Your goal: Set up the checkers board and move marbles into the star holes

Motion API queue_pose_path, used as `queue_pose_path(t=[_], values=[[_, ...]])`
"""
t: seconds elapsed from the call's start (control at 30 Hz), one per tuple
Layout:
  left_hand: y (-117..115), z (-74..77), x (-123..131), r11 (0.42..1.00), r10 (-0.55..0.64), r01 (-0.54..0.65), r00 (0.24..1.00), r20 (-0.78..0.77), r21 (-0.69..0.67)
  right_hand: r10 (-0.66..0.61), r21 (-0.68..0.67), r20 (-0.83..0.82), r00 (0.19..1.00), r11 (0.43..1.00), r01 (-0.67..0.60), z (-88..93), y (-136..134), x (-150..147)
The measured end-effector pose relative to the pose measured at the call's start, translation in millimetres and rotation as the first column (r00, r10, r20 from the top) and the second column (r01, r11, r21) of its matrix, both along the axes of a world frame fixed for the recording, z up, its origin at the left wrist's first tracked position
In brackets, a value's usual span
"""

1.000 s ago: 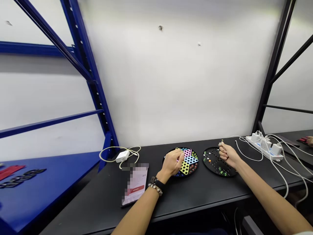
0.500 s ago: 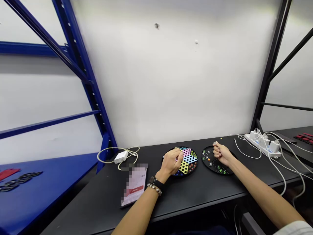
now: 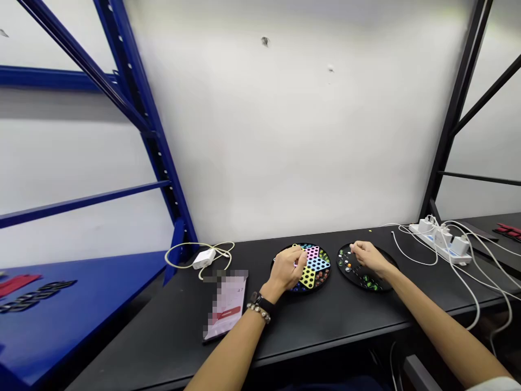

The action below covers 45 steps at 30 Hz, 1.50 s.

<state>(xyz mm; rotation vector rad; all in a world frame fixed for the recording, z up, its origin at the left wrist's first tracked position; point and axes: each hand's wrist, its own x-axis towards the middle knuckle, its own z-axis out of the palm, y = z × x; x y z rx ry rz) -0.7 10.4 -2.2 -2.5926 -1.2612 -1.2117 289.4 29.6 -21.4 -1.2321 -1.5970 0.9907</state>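
Note:
My left hand [image 3: 288,269] hovers at the near left of a round Chinese checkers board [image 3: 315,264] with a coloured star, covering part of it. Its fingers are curled; what they hold, if anything, is hidden. Several marbles [image 3: 323,276] lie round the star, in the board's rim. My right hand [image 3: 368,256] is over a black round tray [image 3: 358,279], fingers pinched near its far left side. Whatever is in that pinch is too small to make out. Green marbles [image 3: 369,282] sit at the tray's near side; an orange marble [image 3: 349,265] and white ones lie at its left.
Left of the board lies a tablet [image 3: 226,307] with a lit screen. A white charger [image 3: 204,258] with a looped cable is behind it. A power strip [image 3: 442,244] with plugs and trailing white cables stands at the right. A blue table [image 3: 101,288] adjoins at the left.
My right hand has turned and lowered its fingertips toward the tray's far left; the pale marble seen at them before no longer shows. My left hand stays over the board. The view has shifted slightly.

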Motion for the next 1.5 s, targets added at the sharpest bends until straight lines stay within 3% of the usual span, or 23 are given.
queue_pose_path(t=[0.07,0.13,0.2,0.27,0.37,0.43,0.47,0.53,0.6,0.63,0.7,0.73,0.8,0.9,0.97,1.03,1.1,1.17,1.2,1.27,1.33,1.4,1.5], values=[[0,-0.6,0,1.0,0.003,-0.003,1.0,0.003,-0.003,-0.017,0.141,0.359,0.933,0.989,-0.036,3.7,-12,-2],[1,-1.0,-1,1.0,0.003,-0.003,1.0,0.006,0.0,-0.039,0.164,0.638,0.769,0.983,-0.086,7.2,-25,-6],[0,-1.1,-1,1.0,0.004,-0.004,1.0,0.009,0.003,-0.022,0.117,0.809,0.588,0.985,-0.124,9.2,-34,-12],[0,-1.1,-1,1.0,0.008,-0.008,1.0,0.011,0.006,-0.014,0.095,0.888,0.46,0.983,-0.155,9.0,-38,-19],[0,-1.3,-2,1.0,0.01,-0.01,1.0,0.006,0.007,-0.007,0.091,0.915,0.403,0.978,-0.189,5.8,-33,-28],[0,-1.2,-3,1.0,0.01,-0.01,1.0,-0.002,0.005,0.013,0.094,0.885,0.465,0.974,-0.206,3.0,-25,-31],[0,-1.0,-3,1.0,0.013,-0.013,1.0,-0.005,0.004,0.037,0.094,0.84,0.542,0.973,-0.212,2.1,-20,-31],[0,0.2,-3,1.0,0.029,-0.029,1.0,-0.011,0.005,0.118,0.073,0.623,0.773,0.975,-0.208,2.5,-8,-29],[-1,2.5,-3,0.998,0.07,-0.07,0.997,-0.017,0.006,0.205,-0.015,0.189,0.96,0.979,-0.206,6.7,4,-23],[-1,4.0,-4,0.994,0.108,-0.108,0.994,-0.023,0.004,0.206,-0.065,-0.068,0.976,0.975,-0.211,10.0,9,-19],[0,7.4,-5,0.977,0.211,-0.211,0.976,-0.047,-0.007,0.128,-0.145,-0.482,0.867,0.964,-0.223,17.6,20,-12],[1,8.9,-6,0.963,0.267,-0.269,0.961,-0.067,-0.016,0.078,-0.169,-0.609,0.789,0.959,-0.226,21.0,24,-9],[3,10.6,-9,0.923,0.373,-0.382,0.918,-0.136,-0.044,-0.01,-0.205,-0.737,0.676,0.956,-0.209,25.2,31,-5],[8,9.6,-17,0.83,0.493,-0.547,0.812,-0.312,-0.112,-0.081,-0.239,-0.757,0.648,0.958,-0.159,25.4,36,-6],[11,7.4,-22,0.758,0.524,-0.632,0.737,-0.427,-0.16,-0.078,-0.211,-0.709,0.7,0.972,-0.106,24.4,36,-13],[12,5.3,-26,0.708,0.513,-0.674,0.696,-0.502,-0.21,-0.026,-0.13,-0.58,0.814,0.99,-0.061,24.8,34,-26],[13,4.1,-29,0.687,0.482,-0.68,0.69,-0.539,-0.256,0.048,-0.021,-0.393,0.918,0.998,-0.061,26.3,26,-47],[13,3.6,-29,0.685,0.459,-0.673,0.696,-0.553,-0.278,0.112,0.062,-0.279,0.954,0.993,-0.098,27.8,13,-75],[13,3.6,-29,0.688,0.453,-0.67,0.697,-0.557,-0.278,0.182,0.18,-0.091,0.979,0.97,-0.164,28.2,4,-91],[12,3.9,-29,0.692,0.45,-0.669,0.693,-0.563,-0.27,0.192,0.356,0.232,0.954,0.895,-0.267,28.6,-13,-123],[12,4.4,-30,0.692,0.45,-0.672,0.686,-0.572,-0.263,0.19,0.379,0.455,0.87,0.843,-0.382,28.8,-29,-151],[12,4.9,-31,0.689,0.449,-0.676,0.681,-0.579,-0.261,0.185,0.372,0.581,0.793,0.806,-0.46,28.9,-39,-170],[13,4.7,-32,0.688,0.449,-0.675,0.685,-0.574,-0.268,0.135,0.343,0.676,0.724,0.812,-0.472,26.3,-42,-183]])
